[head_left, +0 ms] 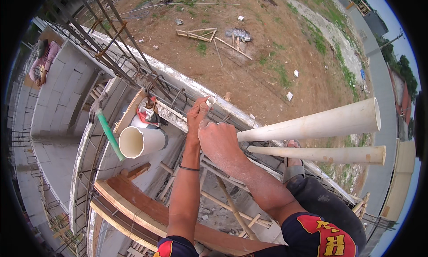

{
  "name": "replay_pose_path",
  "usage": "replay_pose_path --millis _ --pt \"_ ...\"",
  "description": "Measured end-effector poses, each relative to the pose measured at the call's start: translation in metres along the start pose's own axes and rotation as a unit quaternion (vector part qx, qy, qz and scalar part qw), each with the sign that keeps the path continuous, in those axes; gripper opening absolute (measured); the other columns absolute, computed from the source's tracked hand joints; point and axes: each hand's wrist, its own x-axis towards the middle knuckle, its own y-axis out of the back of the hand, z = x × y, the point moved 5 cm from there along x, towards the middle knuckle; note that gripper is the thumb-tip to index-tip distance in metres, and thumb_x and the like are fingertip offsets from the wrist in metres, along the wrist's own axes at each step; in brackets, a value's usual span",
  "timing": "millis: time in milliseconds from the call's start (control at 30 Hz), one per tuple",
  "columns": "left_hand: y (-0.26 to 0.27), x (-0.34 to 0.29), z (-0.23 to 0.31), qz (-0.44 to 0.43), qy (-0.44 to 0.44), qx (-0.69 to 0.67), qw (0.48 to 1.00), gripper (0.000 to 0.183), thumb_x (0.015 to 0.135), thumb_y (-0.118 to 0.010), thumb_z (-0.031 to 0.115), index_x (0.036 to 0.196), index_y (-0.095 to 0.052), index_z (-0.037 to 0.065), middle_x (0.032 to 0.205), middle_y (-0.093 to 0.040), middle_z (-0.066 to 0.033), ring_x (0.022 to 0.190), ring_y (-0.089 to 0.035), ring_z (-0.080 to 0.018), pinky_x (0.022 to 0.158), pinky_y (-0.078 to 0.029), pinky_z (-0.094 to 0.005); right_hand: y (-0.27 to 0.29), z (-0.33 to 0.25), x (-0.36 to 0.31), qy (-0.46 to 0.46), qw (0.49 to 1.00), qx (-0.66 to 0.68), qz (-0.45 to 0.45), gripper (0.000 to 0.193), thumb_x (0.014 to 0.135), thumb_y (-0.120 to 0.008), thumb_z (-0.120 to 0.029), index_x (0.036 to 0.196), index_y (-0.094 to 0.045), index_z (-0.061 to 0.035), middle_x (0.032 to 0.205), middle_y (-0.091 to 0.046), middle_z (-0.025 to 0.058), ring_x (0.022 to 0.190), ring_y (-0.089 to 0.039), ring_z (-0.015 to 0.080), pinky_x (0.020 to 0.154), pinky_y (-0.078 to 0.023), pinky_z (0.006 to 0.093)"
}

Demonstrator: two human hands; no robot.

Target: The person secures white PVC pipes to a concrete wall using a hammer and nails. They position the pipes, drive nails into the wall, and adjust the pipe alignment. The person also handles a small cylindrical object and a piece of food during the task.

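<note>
My left hand (197, 117) is closed around a short, narrow white pipe (210, 101), whose open end shows above the thumb. Right beside it, my right hand (218, 139) is curled into a closed grip; whatever lies inside its fingers is hidden. Two long white pipes lean out to the right of my hands, a wide pipe (316, 122) and a thinner pipe (325, 155). Left of my left wrist, a large white pipe (141, 142) turns its open mouth toward me. Farther left rests a hammer (108, 134) with a green handle.
Rebar columns (111, 36) rise at the upper left along the concrete wall. Below are curved wooden boards (133, 208) and bamboo poles (229, 203) over a drop. A foot (293, 161) stands on the wall's edge. Another person (44, 63) is at the far left.
</note>
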Motion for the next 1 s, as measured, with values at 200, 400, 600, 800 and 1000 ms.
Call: replay_pose_path --millis 200,400,600,800,1000 --pt "0.030 -0.011 -0.036 -0.034 0.029 0.055 0.997 0.032 0.101 -0.053 0.026 0.108 -0.066 -0.002 0.091 -0.059 0.0002 0.085 -0.049 -0.0088 0.079 -0.041 -0.0253 0.043 0.010 0.067 0.084 0.991 -0.047 0.094 0.011 0.073 -0.069 -0.013 0.079 -0.076 -0.0068 0.071 -0.069 0.0167 0.070 -0.071 0.0301 0.060 -0.057 0.0405" --pt "0.005 -0.004 -0.011 0.013 0.001 -0.020 1.000 0.041 0.103 -0.045 0.032 0.108 -0.066 -0.003 0.088 -0.062 -0.0001 0.080 -0.050 -0.0081 0.077 -0.043 -0.0262 0.035 0.065 0.091 -0.102 0.983 0.122 0.095 0.015 0.074 -0.074 -0.019 0.079 -0.074 -0.0047 0.072 -0.068 0.0180 0.070 -0.069 0.0322 0.065 -0.055 0.0404" --pt "-0.010 -0.013 0.023 0.111 0.002 0.172 0.979 0.042 0.103 -0.044 0.028 0.102 -0.067 -0.007 0.086 -0.067 -0.0073 0.075 -0.054 -0.0125 0.072 -0.045 -0.0296 -0.018 0.095 0.071 -0.220 0.913 0.303 0.165 0.022 0.077 -0.073 -0.025 0.082 -0.073 -0.0031 0.075 -0.069 0.0173 0.071 -0.067 0.0327 0.068 -0.051 0.0411" --pt "-0.011 -0.012 0.047 0.141 -0.031 0.300 0.943 0.037 0.099 -0.049 0.017 0.079 -0.060 -0.012 0.072 -0.063 -0.0100 0.059 -0.049 -0.0121 0.057 -0.041 -0.0313 -0.051 0.096 0.050 -0.226 0.881 0.323 0.261 0.020 0.087 -0.065 -0.022 0.090 -0.070 -0.0037 0.076 -0.069 0.0151 0.070 -0.066 0.0274 0.066 -0.049 0.0389" --pt "-0.014 -0.016 0.059 0.131 -0.123 0.361 0.915 0.028 0.096 -0.054 0.011 0.083 -0.060 -0.013 0.079 -0.067 -0.0162 0.055 -0.052 -0.0147 0.053 -0.042 -0.0331 -0.057 0.083 0.039 -0.235 0.862 0.373 0.252 0.018 0.088 -0.062 -0.018 0.097 -0.069 -0.0031 0.079 -0.068 0.0173 0.074 -0.066 0.0327 0.069 -0.049 0.0405"
